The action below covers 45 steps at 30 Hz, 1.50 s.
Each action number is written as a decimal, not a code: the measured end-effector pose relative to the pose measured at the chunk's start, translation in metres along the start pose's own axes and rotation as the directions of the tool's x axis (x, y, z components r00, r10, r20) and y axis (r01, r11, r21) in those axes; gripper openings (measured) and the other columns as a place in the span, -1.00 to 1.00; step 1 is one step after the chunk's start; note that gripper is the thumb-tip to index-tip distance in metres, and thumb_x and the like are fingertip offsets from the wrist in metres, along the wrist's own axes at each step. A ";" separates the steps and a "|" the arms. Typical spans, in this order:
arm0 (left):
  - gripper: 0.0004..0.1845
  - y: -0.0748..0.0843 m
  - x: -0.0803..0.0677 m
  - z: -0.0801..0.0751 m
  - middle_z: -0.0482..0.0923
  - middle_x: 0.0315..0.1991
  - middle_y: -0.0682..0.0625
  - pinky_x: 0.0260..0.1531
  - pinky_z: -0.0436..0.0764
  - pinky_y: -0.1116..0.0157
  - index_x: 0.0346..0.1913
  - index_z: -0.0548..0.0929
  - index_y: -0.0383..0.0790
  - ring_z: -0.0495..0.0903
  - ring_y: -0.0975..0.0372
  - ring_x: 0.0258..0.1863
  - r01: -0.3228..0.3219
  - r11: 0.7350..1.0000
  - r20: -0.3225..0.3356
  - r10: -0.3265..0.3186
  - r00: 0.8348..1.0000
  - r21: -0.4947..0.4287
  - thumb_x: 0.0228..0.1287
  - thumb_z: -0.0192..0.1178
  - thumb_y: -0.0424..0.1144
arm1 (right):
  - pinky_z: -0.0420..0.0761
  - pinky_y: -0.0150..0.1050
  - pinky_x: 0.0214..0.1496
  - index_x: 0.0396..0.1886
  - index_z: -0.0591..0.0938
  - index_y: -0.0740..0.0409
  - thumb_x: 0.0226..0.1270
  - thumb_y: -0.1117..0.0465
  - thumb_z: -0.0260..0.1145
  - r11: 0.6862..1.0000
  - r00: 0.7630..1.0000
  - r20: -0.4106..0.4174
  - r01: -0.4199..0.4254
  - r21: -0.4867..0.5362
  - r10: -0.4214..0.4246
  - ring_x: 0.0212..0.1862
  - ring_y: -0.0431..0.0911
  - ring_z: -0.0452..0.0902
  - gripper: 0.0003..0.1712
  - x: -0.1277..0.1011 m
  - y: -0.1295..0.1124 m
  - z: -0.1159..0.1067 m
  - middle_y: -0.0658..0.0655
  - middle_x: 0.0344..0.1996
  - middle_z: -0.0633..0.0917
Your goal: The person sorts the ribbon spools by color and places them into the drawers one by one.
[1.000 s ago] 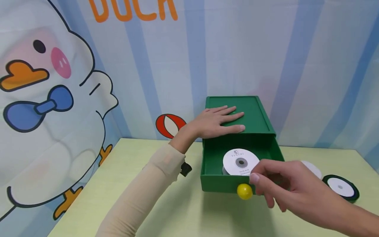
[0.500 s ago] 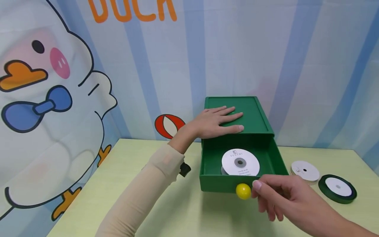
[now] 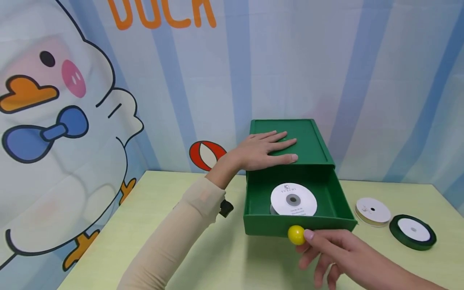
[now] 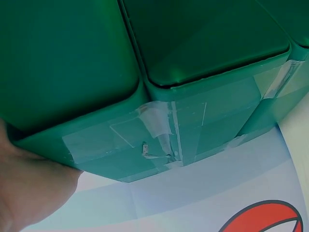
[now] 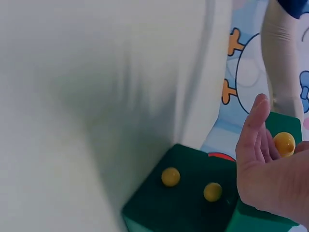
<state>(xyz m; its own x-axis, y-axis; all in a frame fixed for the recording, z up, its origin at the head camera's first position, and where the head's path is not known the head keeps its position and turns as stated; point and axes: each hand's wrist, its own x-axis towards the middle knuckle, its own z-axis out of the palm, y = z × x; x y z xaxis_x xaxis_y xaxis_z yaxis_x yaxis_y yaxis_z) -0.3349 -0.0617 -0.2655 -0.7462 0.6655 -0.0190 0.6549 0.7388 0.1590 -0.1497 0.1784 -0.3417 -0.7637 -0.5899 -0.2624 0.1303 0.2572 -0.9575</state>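
Observation:
In the head view, my left hand (image 3: 259, 151) lies flat with fingers spread on top of a green drawer cabinet (image 3: 309, 141). Its top drawer (image 3: 328, 193) is pulled out, and a white ribbon spool (image 3: 293, 199) lies inside. A round yellow knob (image 3: 296, 235) sits on the drawer front. My right hand (image 3: 342, 253) is at this knob, its thumb touching the right side and its other fingers loosely extended below. In the right wrist view, the fingers (image 5: 253, 130) stand fairly straight beside the knob (image 5: 284, 144). The left wrist view shows clear tape (image 4: 161, 128) on the cabinet's side.
Right of the drawer on the pale table (image 3: 203, 257) lie a white ribbon spool (image 3: 373, 211) and a dark green ribbon spool (image 3: 412, 232). Lower drawer fronts carry more yellow knobs (image 5: 170, 177). A printed duck curtain (image 3: 290, 60) hangs behind.
My right hand has moved down and left from beside the drawer's front rim to the yellow knob, uncovering the drawer's right corner and the spools. The left hand and drawer stay put.

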 end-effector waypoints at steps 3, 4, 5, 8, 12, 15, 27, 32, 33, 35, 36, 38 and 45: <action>-0.22 0.000 0.000 0.000 -0.17 0.76 0.20 0.67 -0.08 -0.05 0.72 0.01 0.36 -0.23 0.18 0.75 0.005 1.000 0.003 -0.005 1.000 0.003 0.57 -0.14 0.41 | 0.77 -0.13 -0.19 0.24 0.61 0.43 0.81 -0.09 -0.11 0.994 0.998 0.043 -0.050 0.096 0.046 -0.21 0.02 0.77 -0.34 0.000 0.002 0.002 0.10 -0.10 0.80; -0.22 0.000 0.000 0.000 -0.17 0.76 0.20 0.67 -0.08 -0.05 0.72 0.01 0.35 -0.23 0.18 0.75 0.006 1.000 0.003 -0.006 1.000 0.005 0.57 -0.14 0.41 | 0.76 -0.14 -0.16 0.28 0.58 0.44 0.82 -0.09 -0.13 0.991 0.997 0.058 -0.062 0.122 0.056 -0.18 0.01 0.77 -0.32 0.000 0.002 0.002 0.10 -0.07 0.81; -0.22 0.000 0.000 0.000 -0.17 0.76 0.20 0.67 -0.09 -0.05 0.72 0.01 0.36 -0.23 0.18 0.75 0.006 1.000 0.002 -0.006 1.000 0.006 0.57 -0.14 0.41 | 0.76 -0.15 -0.12 0.31 0.56 0.45 0.82 -0.10 -0.14 0.987 0.995 0.070 -0.078 0.142 0.069 -0.16 0.00 0.77 -0.30 0.000 0.002 0.002 0.09 -0.04 0.80; -0.22 0.000 -0.001 0.000 -0.17 0.76 0.19 0.67 -0.09 -0.05 0.72 0.01 0.35 -0.23 0.18 0.75 0.004 1.000 0.002 -0.004 1.000 0.005 0.57 -0.14 0.41 | 0.76 -0.17 -0.07 0.39 0.51 0.47 0.81 -0.12 -0.14 0.978 0.992 0.097 -0.102 0.181 0.086 -0.12 -0.03 0.77 -0.28 0.000 0.002 0.003 0.07 0.01 0.80; -0.22 0.000 0.000 0.000 -0.16 0.76 0.19 0.67 -0.08 -0.04 0.72 0.01 0.35 -0.23 0.18 0.75 -0.001 1.000 0.000 0.001 1.000 0.004 0.57 -0.14 0.41 | 0.76 -0.18 -0.04 0.43 0.49 0.46 0.81 -0.13 -0.12 0.973 0.990 0.120 -0.104 0.207 0.080 -0.10 -0.04 0.78 -0.27 0.002 0.001 0.005 0.08 0.06 0.80; -0.22 0.000 0.000 0.001 -0.16 0.76 0.19 0.67 -0.08 -0.04 0.72 0.01 0.34 -0.23 0.18 0.75 -0.004 1.000 -0.001 0.004 1.000 0.002 0.57 -0.14 0.41 | 0.76 -0.20 -0.02 0.43 0.50 0.43 0.80 -0.15 -0.12 0.967 0.989 0.132 -0.102 0.233 0.072 -0.09 -0.06 0.79 -0.26 0.004 0.002 0.008 0.08 0.08 0.79; -0.23 -0.002 -0.001 0.001 -0.16 0.76 0.19 0.68 -0.12 -0.03 0.72 0.02 0.34 -0.23 0.19 0.75 -0.004 1.000 -0.005 0.004 1.000 -0.003 0.58 -0.15 0.40 | 0.76 -0.19 -0.02 0.42 0.53 0.39 0.81 -0.13 -0.14 0.966 0.989 0.143 -0.064 0.251 0.028 -0.07 -0.07 0.78 -0.29 0.011 0.003 0.008 0.04 0.09 0.79; -0.23 -0.001 0.000 0.001 -0.16 0.76 0.20 0.68 -0.12 -0.04 0.72 0.02 0.35 -0.24 0.20 0.75 -0.003 1.000 -0.006 0.003 1.000 -0.013 0.57 -0.15 0.41 | 0.75 -0.16 0.02 0.43 0.51 0.38 0.80 -0.16 -0.11 0.967 0.992 0.120 -0.068 0.245 0.040 -0.03 -0.03 0.77 -0.28 0.015 0.001 0.005 0.09 0.12 0.78; -0.23 -0.001 0.000 0.001 -0.16 0.76 0.20 0.68 -0.12 -0.04 0.72 0.02 0.35 -0.24 0.20 0.75 -0.003 1.000 -0.005 0.003 1.000 -0.015 0.57 -0.15 0.41 | 0.75 -0.15 0.03 0.43 0.51 0.37 0.80 -0.16 -0.11 0.968 0.992 0.116 -0.068 0.243 0.040 -0.02 -0.02 0.77 -0.28 0.016 0.001 0.005 0.10 0.12 0.78; -0.23 -0.001 -0.001 0.001 -0.17 0.76 0.21 0.68 -0.12 -0.05 0.72 0.01 0.35 -0.24 0.20 0.75 -0.003 1.000 0.000 0.003 1.000 -0.019 0.58 -0.14 0.40 | 0.74 -0.13 0.05 0.44 0.49 0.37 0.79 -0.17 -0.10 0.970 0.994 0.107 -0.061 0.234 0.036 0.01 0.01 0.76 -0.28 0.017 0.001 0.003 0.12 0.14 0.76; -0.23 -0.001 -0.001 0.001 -0.17 0.76 0.21 0.68 -0.12 -0.05 0.72 0.01 0.35 -0.25 0.20 0.75 -0.004 1.000 0.001 0.004 1.000 -0.021 0.58 -0.14 0.40 | 0.74 -0.12 0.06 0.44 0.49 0.36 0.79 -0.17 -0.10 0.971 0.994 0.102 -0.059 0.232 0.036 0.02 0.02 0.75 -0.28 0.017 0.001 0.001 0.12 0.14 0.76; -0.23 -0.001 0.000 0.001 -0.17 0.76 0.20 0.68 -0.11 -0.05 0.72 0.01 0.35 -0.25 0.20 0.75 -0.007 1.000 0.003 0.007 1.000 -0.026 0.58 -0.14 0.40 | 0.74 -0.12 0.07 0.44 0.49 0.35 0.79 -0.18 -0.10 0.973 0.995 0.097 -0.056 0.226 0.034 0.03 0.03 0.75 -0.29 0.017 0.001 0.000 0.12 0.14 0.75; -0.23 -0.002 0.001 0.002 -0.17 0.76 0.20 0.68 -0.12 -0.04 0.72 0.01 0.35 -0.25 0.20 0.75 -0.011 1.000 -0.003 0.011 1.000 -0.017 0.58 -0.15 0.40 | 0.74 -0.12 0.07 0.42 0.52 0.33 0.80 -0.16 -0.10 0.978 0.997 0.079 -0.025 0.205 0.009 0.04 0.02 0.74 -0.31 0.019 0.003 -0.002 0.10 0.13 0.75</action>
<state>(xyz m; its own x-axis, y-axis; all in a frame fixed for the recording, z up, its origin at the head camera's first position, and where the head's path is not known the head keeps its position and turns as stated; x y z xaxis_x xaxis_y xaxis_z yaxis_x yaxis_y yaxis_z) -0.3370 -0.0627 -0.2675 -0.7391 0.6735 -0.0144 0.6612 0.7293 0.1762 -0.1649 0.1698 -0.3490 -0.7103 -0.6459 -0.2797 0.2763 0.1096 -0.9548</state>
